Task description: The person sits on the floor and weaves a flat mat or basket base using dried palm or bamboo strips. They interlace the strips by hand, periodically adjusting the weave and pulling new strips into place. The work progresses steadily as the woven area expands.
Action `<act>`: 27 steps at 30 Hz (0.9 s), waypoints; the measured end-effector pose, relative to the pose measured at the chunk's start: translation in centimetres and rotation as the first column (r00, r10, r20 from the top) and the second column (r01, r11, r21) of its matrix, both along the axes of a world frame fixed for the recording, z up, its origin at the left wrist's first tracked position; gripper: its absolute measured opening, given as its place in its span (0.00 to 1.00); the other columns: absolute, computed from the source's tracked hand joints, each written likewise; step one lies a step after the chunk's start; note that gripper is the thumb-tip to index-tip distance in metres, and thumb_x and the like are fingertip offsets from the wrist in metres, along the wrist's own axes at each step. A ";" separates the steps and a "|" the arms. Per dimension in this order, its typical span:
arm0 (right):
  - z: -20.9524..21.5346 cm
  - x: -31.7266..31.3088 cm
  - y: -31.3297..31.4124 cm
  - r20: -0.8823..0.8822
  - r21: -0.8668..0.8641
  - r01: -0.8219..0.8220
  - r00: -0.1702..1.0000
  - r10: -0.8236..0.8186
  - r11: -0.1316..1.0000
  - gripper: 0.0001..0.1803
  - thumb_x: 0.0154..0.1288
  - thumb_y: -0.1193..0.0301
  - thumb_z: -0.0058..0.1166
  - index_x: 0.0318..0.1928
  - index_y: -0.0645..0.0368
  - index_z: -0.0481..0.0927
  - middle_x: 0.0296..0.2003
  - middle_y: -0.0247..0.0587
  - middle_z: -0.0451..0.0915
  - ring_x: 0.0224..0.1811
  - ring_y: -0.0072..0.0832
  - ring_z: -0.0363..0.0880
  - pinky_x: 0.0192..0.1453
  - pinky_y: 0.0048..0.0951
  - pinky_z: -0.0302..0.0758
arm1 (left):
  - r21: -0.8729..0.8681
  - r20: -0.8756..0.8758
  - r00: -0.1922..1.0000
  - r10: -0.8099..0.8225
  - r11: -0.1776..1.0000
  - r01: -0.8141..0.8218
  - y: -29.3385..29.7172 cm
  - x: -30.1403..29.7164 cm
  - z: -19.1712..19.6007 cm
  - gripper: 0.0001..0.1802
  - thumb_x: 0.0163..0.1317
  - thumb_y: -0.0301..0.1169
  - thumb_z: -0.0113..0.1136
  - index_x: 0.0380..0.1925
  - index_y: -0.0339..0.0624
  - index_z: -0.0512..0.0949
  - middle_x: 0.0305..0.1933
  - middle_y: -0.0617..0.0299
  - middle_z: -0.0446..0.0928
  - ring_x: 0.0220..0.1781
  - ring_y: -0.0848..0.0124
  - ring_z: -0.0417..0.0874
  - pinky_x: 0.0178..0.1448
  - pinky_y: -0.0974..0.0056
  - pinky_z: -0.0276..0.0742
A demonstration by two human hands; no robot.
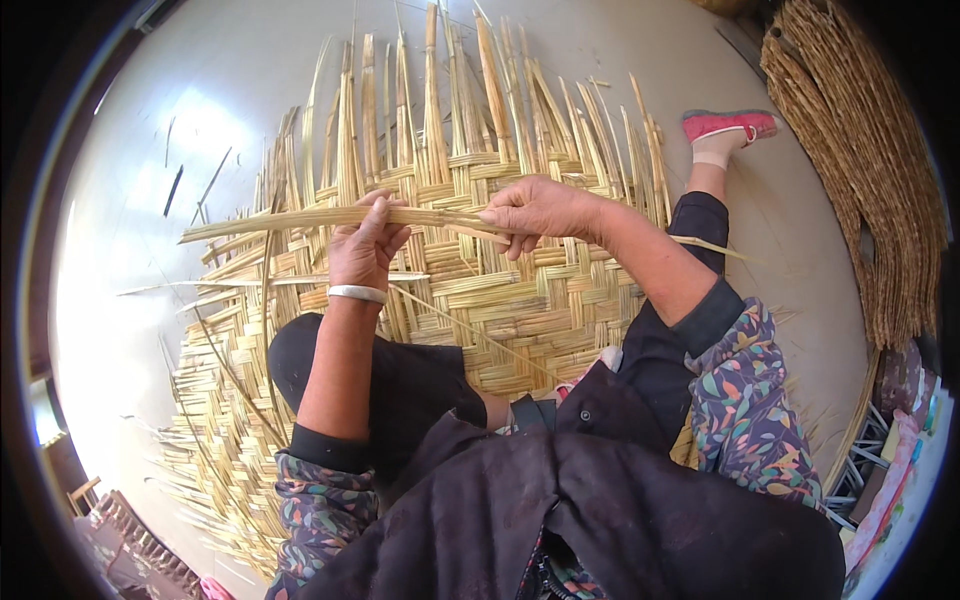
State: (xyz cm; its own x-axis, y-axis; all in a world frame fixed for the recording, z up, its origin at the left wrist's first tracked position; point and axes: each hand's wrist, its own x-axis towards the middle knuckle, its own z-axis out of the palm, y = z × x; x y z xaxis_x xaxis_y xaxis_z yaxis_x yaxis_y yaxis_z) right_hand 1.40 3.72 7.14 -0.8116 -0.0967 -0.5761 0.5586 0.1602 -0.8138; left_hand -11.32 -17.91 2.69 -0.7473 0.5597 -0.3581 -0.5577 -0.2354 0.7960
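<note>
My left hand [368, 245] is closed round a bundle of flat, pale reed strips [270, 220], thumb on top. The bundle lies level across the view, its cut end pointing left. At its other end my right hand [540, 215] pinches the thinner ends of the strips between thumb and fingers. Both hands are above a large woven reed mat [540, 300], with a plaited pattern in yellow and straw tones. Loose, unwoven reed ends [435, 110] stick out along its far side. My right forearm hides part of the weave.
I sit on the mat, one leg stretched out to the right in a red shoe [730, 125]. A tall bundle of brown stalks [860, 170] lies at the far right. Dark slivers [173, 190] are scattered on the grey floor [230, 85] at left. Metal legs [868, 450] stand at lower right.
</note>
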 end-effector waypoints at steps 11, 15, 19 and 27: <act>-2.2 -0.5 -0.3 -0.135 0.226 0.033 0.991 -0.002 0.974 0.12 0.66 0.65 0.49 0.34 0.62 0.78 0.26 0.34 0.80 0.27 0.20 0.81 0.30 0.20 0.77 | -0.133 0.094 0.996 -0.002 0.991 0.015 1.3 0.5 -1.4 0.11 0.61 0.32 0.59 0.41 0.38 0.75 0.35 0.59 0.79 0.33 0.70 0.83 0.31 0.71 0.81; -2.0 -0.8 -1.7 -0.254 0.453 0.020 0.961 0.107 0.892 0.12 0.64 0.63 0.49 0.35 0.58 0.79 0.24 0.45 0.79 0.27 0.32 0.81 0.35 0.32 0.77 | -0.223 0.128 0.992 0.009 0.975 0.020 1.8 1.4 -1.1 0.12 0.58 0.34 0.62 0.34 0.38 0.73 0.31 0.58 0.79 0.31 0.67 0.84 0.29 0.71 0.80; -2.0 -0.9 -2.6 -0.362 0.648 0.060 0.901 0.238 0.759 0.12 0.62 0.62 0.47 0.34 0.56 0.79 0.27 0.47 0.79 0.31 0.44 0.78 0.38 0.39 0.75 | -0.183 0.171 0.985 -0.034 0.981 0.066 2.0 2.2 -0.8 0.13 0.58 0.35 0.62 0.34 0.38 0.74 0.28 0.59 0.78 0.30 0.68 0.83 0.28 0.71 0.78; -1.9 -1.6 -3.5 -0.360 0.623 0.083 0.913 0.191 0.778 0.12 0.62 0.62 0.48 0.34 0.56 0.79 0.27 0.47 0.79 0.30 0.42 0.78 0.38 0.38 0.75 | -0.138 0.126 0.991 -0.052 0.988 0.069 1.5 1.5 -1.2 0.09 0.61 0.34 0.59 0.33 0.40 0.75 0.28 0.62 0.78 0.28 0.73 0.82 0.29 0.72 0.77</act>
